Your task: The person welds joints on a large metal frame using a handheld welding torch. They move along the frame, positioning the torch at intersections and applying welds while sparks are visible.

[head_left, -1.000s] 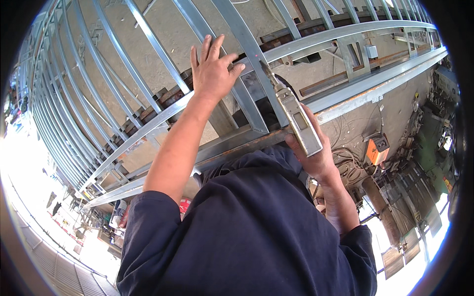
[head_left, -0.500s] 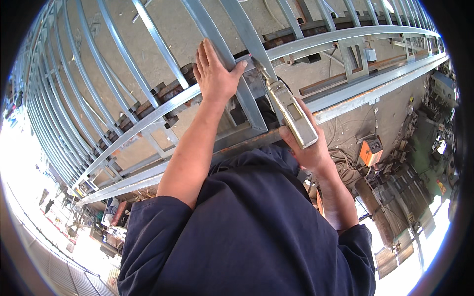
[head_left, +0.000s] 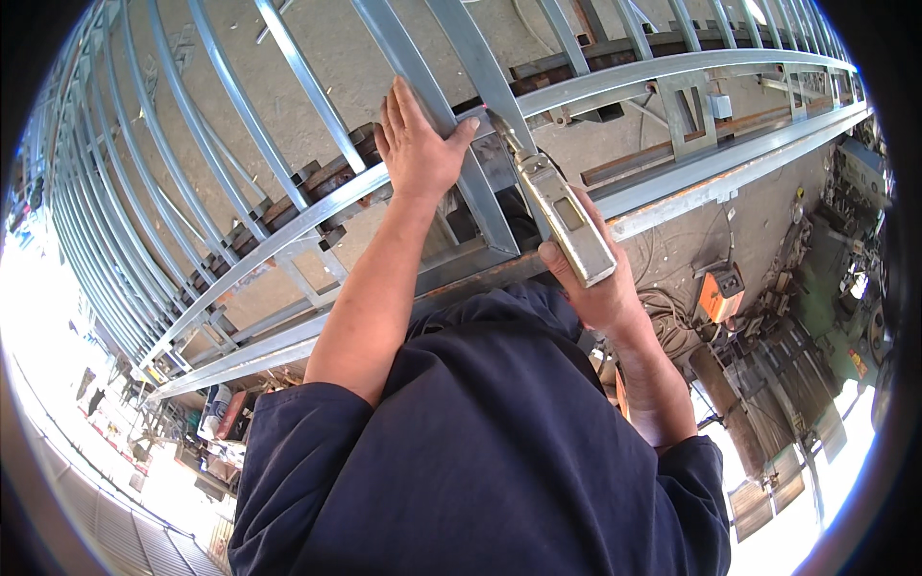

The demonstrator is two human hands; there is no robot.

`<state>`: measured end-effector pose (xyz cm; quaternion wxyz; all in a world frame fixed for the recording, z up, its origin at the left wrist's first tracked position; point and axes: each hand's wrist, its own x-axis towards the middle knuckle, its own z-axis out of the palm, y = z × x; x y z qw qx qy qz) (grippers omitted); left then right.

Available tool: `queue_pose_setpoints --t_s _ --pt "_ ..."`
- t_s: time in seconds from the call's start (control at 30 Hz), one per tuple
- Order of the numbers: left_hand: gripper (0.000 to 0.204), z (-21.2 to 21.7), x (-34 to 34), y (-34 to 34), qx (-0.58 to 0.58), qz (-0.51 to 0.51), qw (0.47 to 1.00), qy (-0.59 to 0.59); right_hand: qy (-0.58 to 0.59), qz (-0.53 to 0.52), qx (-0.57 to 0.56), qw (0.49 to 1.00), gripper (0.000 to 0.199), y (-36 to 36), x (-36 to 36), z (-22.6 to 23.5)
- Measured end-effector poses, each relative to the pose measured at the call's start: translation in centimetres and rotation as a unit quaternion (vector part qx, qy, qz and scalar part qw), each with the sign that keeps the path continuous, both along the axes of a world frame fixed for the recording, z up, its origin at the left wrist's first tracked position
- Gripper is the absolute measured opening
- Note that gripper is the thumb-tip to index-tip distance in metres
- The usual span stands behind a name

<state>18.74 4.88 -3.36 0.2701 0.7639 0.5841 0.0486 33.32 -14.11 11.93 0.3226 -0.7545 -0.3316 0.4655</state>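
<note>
My left hand (head_left: 423, 158) lies with fingers stretched out against a galvanised steel bar (head_left: 407, 56), its thumb reaching over the crossing rail. In my right hand (head_left: 612, 296) is a metal-bodied welding gun (head_left: 569, 219), gripped round its rear part. The narrow nozzle points away from me, its tip close to where a second steel bar (head_left: 469, 48) meets the long rail (head_left: 653, 75). A small reddish spot shows by the tip. Whether the nozzle touches the metal I cannot tell. Most of my right fingers are hidden under the gun.
Many parallel bars (head_left: 235, 91) of the steel frame stretch away at the left and far side. A lower beam (head_left: 759, 161) runs close to my body. At the right, an orange box (head_left: 720, 294) stands near coiled cables (head_left: 667, 322) and green machinery (head_left: 816, 269).
The reddish spot by the nozzle tip shows slightly differently. Both hands, the welding gun and the steel frame stay almost exactly in place.
</note>
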Motion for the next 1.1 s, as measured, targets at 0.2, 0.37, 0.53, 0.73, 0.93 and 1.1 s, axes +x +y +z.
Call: queue_pose_setpoints --t_s 0.2,0.37,0.53,0.73,0.93,1.1 --pt "0.123 -0.2 -0.1 -0.1 0.008 -0.004 1.000 -0.003 0.008 -0.006 -0.017 1.000 0.068 0.3 0.0 0.4" --pt "0.123 0.0 0.0 -0.1 0.006 -0.007 1.000 0.006 0.003 -0.008 0.004 1.000 0.067 -0.1 0.0 -0.3" --pt "0.122 0.2 0.1 0.0 0.008 -0.009 1.000 0.015 0.008 -0.012 0.004 1.000 0.067 0.1 -0.1 -0.1" --pt "0.121 0.7 0.2 0.1 -0.022 -0.011 1.000 0.018 0.005 -0.010 0.000 1.000 0.068 -0.2 -0.2 -0.2" --pt "0.121 0.3 0.2 0.0 -0.005 -0.009 1.000 0.014 0.004 -0.010 -0.010 1.000 0.070 0.0 -0.3 0.1" --pt "0.123 0.2 0.1 0.0 -0.011 0.001 1.000 0.004 0.021 -0.020 -0.017 0.999 0.070 0.0 -0.3 0.4"
